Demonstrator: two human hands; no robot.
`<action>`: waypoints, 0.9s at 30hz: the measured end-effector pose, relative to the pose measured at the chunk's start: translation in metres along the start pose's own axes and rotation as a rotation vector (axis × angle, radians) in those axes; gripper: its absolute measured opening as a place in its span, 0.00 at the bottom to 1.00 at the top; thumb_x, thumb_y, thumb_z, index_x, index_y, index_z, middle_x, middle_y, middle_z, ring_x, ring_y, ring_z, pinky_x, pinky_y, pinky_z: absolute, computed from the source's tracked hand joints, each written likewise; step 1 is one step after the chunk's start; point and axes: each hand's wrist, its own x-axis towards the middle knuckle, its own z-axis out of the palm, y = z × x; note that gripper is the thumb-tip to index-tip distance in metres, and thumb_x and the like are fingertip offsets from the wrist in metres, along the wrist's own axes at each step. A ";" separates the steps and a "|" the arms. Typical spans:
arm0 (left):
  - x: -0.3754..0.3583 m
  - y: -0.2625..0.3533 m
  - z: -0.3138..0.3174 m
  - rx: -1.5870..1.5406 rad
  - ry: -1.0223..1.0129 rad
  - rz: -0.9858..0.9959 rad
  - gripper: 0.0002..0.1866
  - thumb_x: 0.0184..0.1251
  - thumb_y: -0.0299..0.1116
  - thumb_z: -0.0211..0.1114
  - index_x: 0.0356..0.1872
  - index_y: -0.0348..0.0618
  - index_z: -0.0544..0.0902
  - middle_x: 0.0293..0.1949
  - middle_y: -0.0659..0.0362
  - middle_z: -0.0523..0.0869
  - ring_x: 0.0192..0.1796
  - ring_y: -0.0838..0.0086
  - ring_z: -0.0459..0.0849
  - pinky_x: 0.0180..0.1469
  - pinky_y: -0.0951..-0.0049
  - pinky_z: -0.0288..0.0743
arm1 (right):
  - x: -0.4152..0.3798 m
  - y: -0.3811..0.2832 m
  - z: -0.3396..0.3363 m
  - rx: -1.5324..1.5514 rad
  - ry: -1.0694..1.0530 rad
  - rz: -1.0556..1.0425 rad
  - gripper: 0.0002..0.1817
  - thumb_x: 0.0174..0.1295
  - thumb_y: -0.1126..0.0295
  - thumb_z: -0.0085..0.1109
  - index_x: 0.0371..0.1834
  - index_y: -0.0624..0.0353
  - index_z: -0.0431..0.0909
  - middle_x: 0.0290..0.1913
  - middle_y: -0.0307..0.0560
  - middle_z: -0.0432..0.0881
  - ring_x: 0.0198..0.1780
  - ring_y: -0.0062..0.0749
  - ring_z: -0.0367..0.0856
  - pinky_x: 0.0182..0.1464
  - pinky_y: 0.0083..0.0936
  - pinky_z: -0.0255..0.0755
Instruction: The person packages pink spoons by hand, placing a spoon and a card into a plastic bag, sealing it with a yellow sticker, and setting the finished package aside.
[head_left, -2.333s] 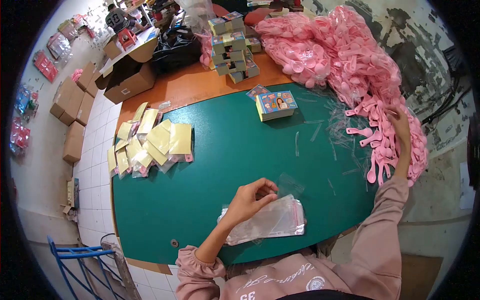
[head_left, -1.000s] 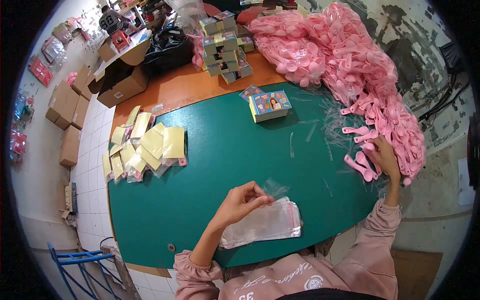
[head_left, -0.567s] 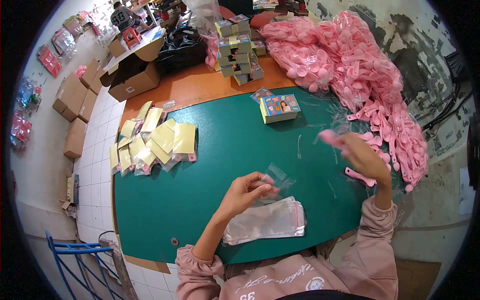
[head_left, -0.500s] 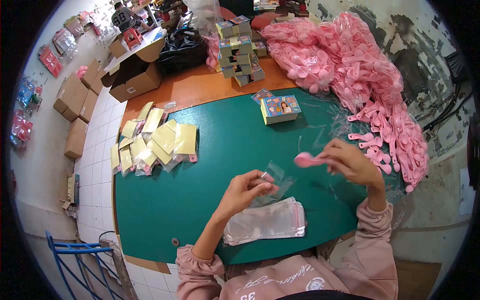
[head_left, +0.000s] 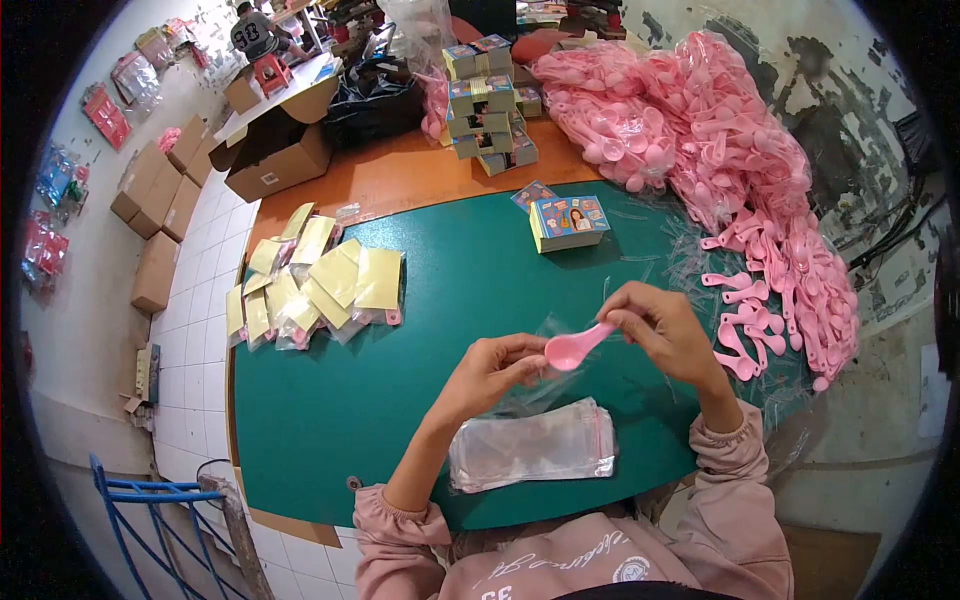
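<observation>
A stack of clear bags [head_left: 535,445] lies on the green table [head_left: 440,290], close to the person's front edge. Above the far edge of that stack, the left hand [head_left: 485,378] pinches a clear bag [head_left: 530,400] between thumb and fingers. The right hand [head_left: 665,330], raised beyond the stack's right end, is clamped on the handle of a pink spoon [head_left: 570,351]. The spoon hangs in the air just past the stack, tilted, its bowl pointing left toward the other hand's fingertips; whether the bowl touches them or the bag cannot be told. The two hands are apart, with the spoon spanning the gap between them. Well to the right of the stack and farther out lie loose pink spoons [head_left: 745,340], and past those rises a large heap of pink spoons [head_left: 700,130], much of it in clear plastic. Thin clear plastic strips [head_left: 685,250] are scattered beyond the stack's right side. Well beyond the stack sits a block of printed cards [head_left: 570,220], with taller piled bundles [head_left: 480,110] behind it. Far to the left of the stack, overlapping packets with pale yellow cards [head_left: 335,275] are grouped.
</observation>
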 end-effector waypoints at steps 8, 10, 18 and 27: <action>0.007 0.002 0.010 -0.004 0.007 0.041 0.15 0.66 0.32 0.53 0.48 0.31 0.76 0.37 0.62 0.81 0.38 0.84 0.75 0.43 0.81 0.71 | 0.006 0.011 0.012 0.084 0.049 0.034 0.08 0.60 0.76 0.49 0.43 0.62 0.70 0.34 0.46 0.75 0.31 0.24 0.76 0.35 0.21 0.74; 0.011 0.002 0.013 -0.045 0.015 0.073 0.15 0.67 0.33 0.52 0.47 0.31 0.76 0.37 0.61 0.81 0.38 0.83 0.76 0.43 0.82 0.71 | 0.004 0.016 0.023 0.181 0.137 -0.012 0.09 0.58 0.76 0.53 0.41 0.63 0.70 0.34 0.45 0.76 0.32 0.23 0.77 0.36 0.21 0.74; 0.016 0.002 0.016 -0.161 0.142 0.065 0.17 0.69 0.36 0.49 0.47 0.33 0.76 0.37 0.61 0.81 0.37 0.81 0.76 0.41 0.82 0.71 | 0.005 0.017 0.031 0.147 0.344 -0.162 0.11 0.51 0.75 0.63 0.35 0.64 0.72 0.31 0.42 0.80 0.34 0.22 0.80 0.36 0.18 0.75; 0.023 0.017 0.018 -0.190 0.213 0.093 0.18 0.71 0.38 0.44 0.46 0.32 0.74 0.38 0.53 0.82 0.37 0.72 0.82 0.39 0.76 0.77 | 0.013 0.020 0.024 -0.066 0.029 -0.402 0.29 0.60 0.41 0.39 0.44 0.55 0.76 0.55 0.52 0.66 0.55 0.44 0.66 0.57 0.35 0.60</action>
